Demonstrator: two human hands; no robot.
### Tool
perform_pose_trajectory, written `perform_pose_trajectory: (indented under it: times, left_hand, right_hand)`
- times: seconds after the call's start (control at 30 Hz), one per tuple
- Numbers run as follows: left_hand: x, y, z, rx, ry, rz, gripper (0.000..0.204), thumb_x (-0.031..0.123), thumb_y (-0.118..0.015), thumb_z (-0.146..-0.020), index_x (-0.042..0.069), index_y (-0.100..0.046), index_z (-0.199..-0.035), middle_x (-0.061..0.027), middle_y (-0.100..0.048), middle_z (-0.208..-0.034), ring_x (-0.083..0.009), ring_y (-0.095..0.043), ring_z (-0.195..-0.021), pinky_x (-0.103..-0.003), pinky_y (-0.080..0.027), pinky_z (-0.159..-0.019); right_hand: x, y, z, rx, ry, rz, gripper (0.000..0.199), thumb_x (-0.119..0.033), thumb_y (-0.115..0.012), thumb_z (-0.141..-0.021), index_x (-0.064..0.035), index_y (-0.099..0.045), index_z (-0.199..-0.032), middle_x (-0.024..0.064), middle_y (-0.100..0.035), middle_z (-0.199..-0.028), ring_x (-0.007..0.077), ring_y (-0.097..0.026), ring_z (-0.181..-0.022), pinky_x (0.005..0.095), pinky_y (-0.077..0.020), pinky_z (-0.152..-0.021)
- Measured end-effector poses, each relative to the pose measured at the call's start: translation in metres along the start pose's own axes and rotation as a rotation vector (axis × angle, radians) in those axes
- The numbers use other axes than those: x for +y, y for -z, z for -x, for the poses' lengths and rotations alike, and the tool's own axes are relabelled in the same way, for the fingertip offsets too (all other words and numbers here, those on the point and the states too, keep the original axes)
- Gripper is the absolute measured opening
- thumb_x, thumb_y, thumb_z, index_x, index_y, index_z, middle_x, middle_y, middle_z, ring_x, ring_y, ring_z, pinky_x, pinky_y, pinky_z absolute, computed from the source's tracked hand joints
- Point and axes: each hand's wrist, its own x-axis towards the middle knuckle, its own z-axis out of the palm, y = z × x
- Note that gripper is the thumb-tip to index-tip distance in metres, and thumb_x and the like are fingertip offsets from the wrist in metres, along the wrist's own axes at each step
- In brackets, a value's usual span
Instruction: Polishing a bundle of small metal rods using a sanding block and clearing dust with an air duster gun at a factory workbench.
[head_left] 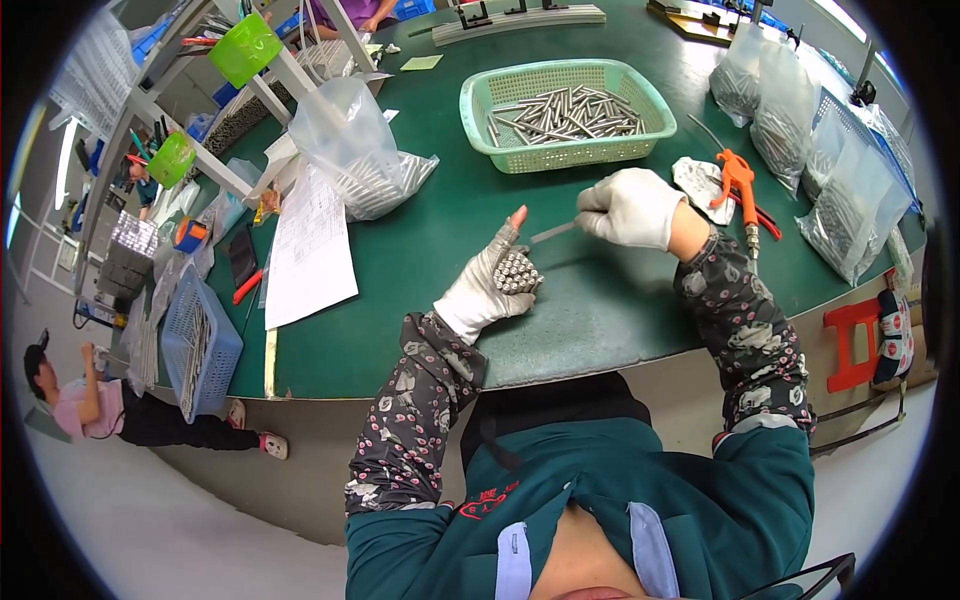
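My left hand (487, 288), in a white glove with bare thumb tip, is closed round a bundle of metal rods (517, 273), their ends facing up. To its right my right hand (632, 208), also gloved, pinches a single thin metal rod (553, 233) that points left toward the bundle and is slightly blurred. Whether that rod touches the left hand I cannot tell. Just beyond both hands, a pale green plastic basket (507, 158) holds many loose metal rods (570, 112).
An orange air gun (738, 180) and a white rag (703, 186) lie right of my right hand. Bagged rods (848, 225) line the right edge. Leftward are a bag of rods (362, 165), paper sheets (312, 255) and a blue basket (215, 355). Other people are at the left and far side.
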Motion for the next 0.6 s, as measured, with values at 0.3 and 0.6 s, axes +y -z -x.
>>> perform_pose_trajectory:
  times: [0.3,0.6]
  left_hand:
    - [-0.002,0.000,-0.001,-0.029,-0.027,0.057,0.101,-0.016,-0.059,-0.059,0.021,-0.011,-0.140,0.0045,-0.040,-0.072,-0.0049,-0.040,-0.062,-0.017,-0.037,-0.062]
    - [-0.010,0.003,-0.002,-0.071,-0.052,0.098,0.102,-0.017,-0.058,-0.059,0.024,-0.011,-0.140,0.0039,-0.037,-0.077,-0.0057,-0.037,-0.065,-0.018,-0.036,-0.064]
  right_hand:
    - [-0.003,0.004,-0.013,-0.008,0.020,0.016,0.020,-0.028,-0.055,-0.074,-0.0113,-0.065,-0.076,0.0112,-0.061,-0.064,0.0295,-0.059,-0.062,0.0368,-0.0478,-0.060]
    - [-0.005,-0.001,-0.016,-0.057,0.089,0.020,0.019,-0.027,-0.055,-0.074,-0.0107,-0.064,-0.076,0.0119,-0.060,-0.067,0.0303,-0.058,-0.064,0.0382,-0.0468,-0.060]
